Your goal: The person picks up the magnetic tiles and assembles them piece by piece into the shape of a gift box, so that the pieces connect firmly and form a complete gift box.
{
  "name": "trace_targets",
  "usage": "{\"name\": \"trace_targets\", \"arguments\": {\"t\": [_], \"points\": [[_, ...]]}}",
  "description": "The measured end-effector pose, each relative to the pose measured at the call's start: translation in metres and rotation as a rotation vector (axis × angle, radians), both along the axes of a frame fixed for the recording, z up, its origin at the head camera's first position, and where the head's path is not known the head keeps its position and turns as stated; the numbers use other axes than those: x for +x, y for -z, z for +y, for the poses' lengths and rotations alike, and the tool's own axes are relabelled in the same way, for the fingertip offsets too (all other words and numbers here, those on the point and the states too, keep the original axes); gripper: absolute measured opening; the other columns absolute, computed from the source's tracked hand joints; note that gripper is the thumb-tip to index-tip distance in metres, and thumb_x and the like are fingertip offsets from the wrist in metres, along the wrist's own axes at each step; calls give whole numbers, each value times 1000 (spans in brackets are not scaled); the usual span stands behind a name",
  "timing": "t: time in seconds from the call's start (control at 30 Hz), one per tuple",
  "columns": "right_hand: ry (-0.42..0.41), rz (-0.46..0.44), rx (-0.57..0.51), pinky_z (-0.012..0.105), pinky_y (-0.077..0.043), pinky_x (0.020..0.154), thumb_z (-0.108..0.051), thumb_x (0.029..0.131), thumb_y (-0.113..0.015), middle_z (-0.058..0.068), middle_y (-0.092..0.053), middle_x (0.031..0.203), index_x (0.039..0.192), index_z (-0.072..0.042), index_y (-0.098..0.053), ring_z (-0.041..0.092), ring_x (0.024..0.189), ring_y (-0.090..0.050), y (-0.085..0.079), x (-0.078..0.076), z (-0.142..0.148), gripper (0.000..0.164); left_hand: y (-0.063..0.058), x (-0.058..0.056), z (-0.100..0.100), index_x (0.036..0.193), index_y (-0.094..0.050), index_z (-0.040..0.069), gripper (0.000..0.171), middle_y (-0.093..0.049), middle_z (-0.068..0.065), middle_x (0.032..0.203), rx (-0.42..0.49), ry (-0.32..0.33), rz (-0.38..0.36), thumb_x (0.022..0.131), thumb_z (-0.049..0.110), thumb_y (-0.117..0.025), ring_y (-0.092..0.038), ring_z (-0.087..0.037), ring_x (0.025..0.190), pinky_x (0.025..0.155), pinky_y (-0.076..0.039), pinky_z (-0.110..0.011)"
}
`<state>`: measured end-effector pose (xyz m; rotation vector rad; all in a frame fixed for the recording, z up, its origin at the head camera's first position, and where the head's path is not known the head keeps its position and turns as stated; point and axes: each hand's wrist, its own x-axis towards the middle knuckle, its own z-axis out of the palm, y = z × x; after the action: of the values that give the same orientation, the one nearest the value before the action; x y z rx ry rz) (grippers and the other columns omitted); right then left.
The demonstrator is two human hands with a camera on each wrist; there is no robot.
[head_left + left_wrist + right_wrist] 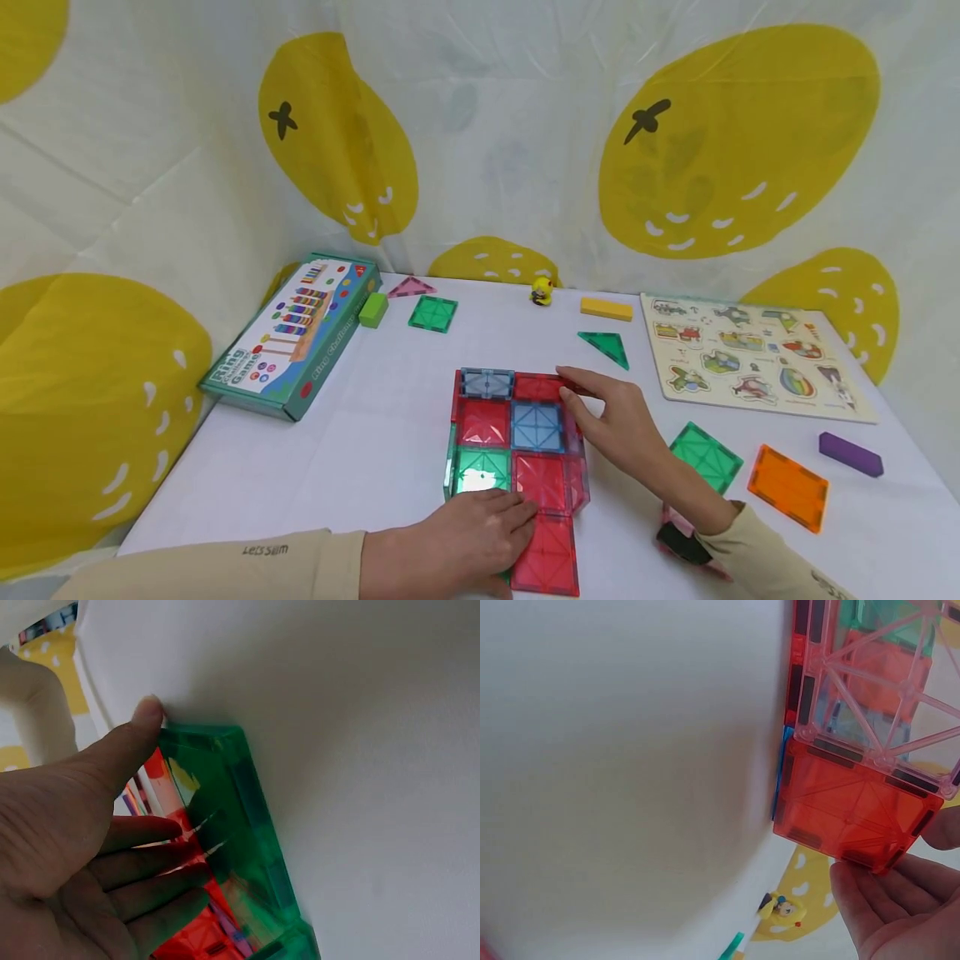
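Note:
An open box of translucent magnetic tiles [483, 423], with red, blue and green squares at its base and upright tiles around it, stands mid-table. At its back right corner my right hand [618, 421] pinches a red tile [840, 799] between thumb and fingers. A pink tile [870, 690] stands beside that red one. My left hand [468, 537] lies across the front of the box, fingers extended. In the left wrist view its thumb touches the corner of a green tile [225, 810], and its fingertips reach the tile. A red tile [546, 554] extends toward me.
A ring game box [292, 333] lies back left near a green block [373, 310]. Loose tiles, including an orange one [789, 487] and a green one [707, 457], lie right. A picture puzzle board [757, 400] sits far right, a small yellow figure [542, 292] at the back.

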<state>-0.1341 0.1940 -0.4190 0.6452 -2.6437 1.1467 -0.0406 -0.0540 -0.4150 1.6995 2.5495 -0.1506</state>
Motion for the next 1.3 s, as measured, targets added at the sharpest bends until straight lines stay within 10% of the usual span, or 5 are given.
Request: {"name": "trace_targets", "arguments": {"t": [0.33, 0.73, 1.3], "points": [[7, -15, -2, 52, -61, 88, -11, 99, -75, 9, -71, 134, 143, -6, -66, 30, 117, -70, 0, 1, -1, 45, 1, 0, -1, 146, -66, 16, 70, -64, 4, 143, 5, 23, -47, 93, 62, -73, -59, -7, 128, 101, -48, -18], [7, -45, -6, 53, -61, 88, -12, 100, -74, 9, -70, 136, 145, -8, -65, 30, 119, -69, 0, 2, -2, 46, -28, -22, -11, 114, -79, 21, 25, -73, 21, 97, 149, -124, -492, 94, 36, -79, -57, 13, 76, 64, -43, -6], [5, -44, -17, 53, -61, 87, -12, 99, -75, 9, -69, 138, 145, -8, -65, 31, 120, -68, 1, 4, -1, 48, -42, -39, -21, 114, -83, 19, 20, -77, 16, 92, 305, -214, -407, 97, 30, -80, -61, 14, 77, 80, -49, -6]]}}
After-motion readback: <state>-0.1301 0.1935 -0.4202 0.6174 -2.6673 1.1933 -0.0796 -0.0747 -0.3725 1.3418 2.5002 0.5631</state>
